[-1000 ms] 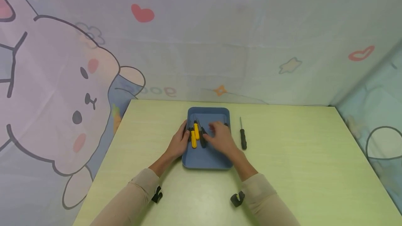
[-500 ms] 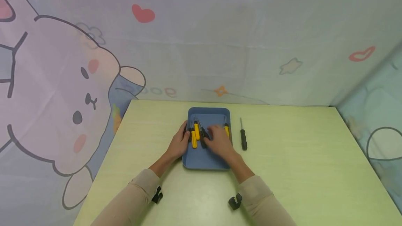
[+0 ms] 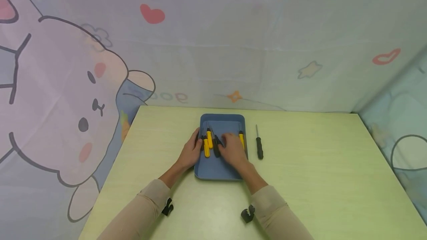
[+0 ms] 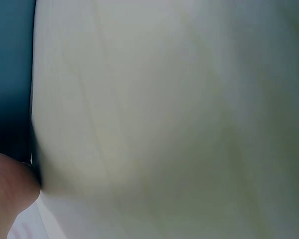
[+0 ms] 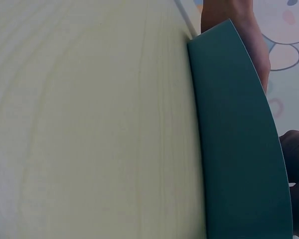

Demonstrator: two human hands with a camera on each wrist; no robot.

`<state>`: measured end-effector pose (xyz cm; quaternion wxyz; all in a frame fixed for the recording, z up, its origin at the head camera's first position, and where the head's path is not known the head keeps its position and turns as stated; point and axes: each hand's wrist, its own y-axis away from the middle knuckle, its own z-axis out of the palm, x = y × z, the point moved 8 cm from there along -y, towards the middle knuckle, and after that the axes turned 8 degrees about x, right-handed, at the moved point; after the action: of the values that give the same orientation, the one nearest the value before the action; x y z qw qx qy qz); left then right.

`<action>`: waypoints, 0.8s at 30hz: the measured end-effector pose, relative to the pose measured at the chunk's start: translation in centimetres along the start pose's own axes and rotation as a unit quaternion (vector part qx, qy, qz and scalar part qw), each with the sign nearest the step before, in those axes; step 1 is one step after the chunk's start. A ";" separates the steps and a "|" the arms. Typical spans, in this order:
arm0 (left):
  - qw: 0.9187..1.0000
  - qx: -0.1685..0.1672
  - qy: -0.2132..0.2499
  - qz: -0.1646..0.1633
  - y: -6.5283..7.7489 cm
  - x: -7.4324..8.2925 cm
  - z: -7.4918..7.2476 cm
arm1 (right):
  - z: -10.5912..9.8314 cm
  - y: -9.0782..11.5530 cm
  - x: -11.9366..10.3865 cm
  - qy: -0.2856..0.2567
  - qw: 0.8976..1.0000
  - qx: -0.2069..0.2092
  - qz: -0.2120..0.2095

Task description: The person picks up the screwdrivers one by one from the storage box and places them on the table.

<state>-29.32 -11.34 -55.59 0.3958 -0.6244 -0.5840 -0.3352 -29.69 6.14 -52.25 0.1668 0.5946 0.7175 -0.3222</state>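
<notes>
A blue tray holds several screwdrivers with yellow or black handles. My left hand grips its left rim, thumb over the edge; in the left wrist view, part of that hand touches the tray's outer wall. Inside the tray, my right hand pinches a black-handled screwdriver between curled fingers and thumb, and its grip is partly hidden. Two yellow-handled screwdrivers lie left of it. Another yellow screwdriver lies along the tray's right wall, partly behind my hand.
One black-handled screwdriver lies on the pale wooden table, right of the tray. A printed fabric backdrop rises behind the table's far edge. The right wrist view is mostly tabletop and tray wall.
My right hand has drawn left, from near the tray's right wall to the black-handled screwdrivers, uncovering the yellow one at the right wall. My left hand keeps its grip on the tray.
</notes>
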 end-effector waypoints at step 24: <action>1.000 0.004 -0.003 0.003 0.1 0.3 0.0 | 0.0 -0.1 -0.2 -0.018 1.000 -0.018 0.012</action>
<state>-29.20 -11.26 -55.36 0.3979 -0.6254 -0.5847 -0.3297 -29.78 6.00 -52.13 0.1944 0.5945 0.7128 -0.3172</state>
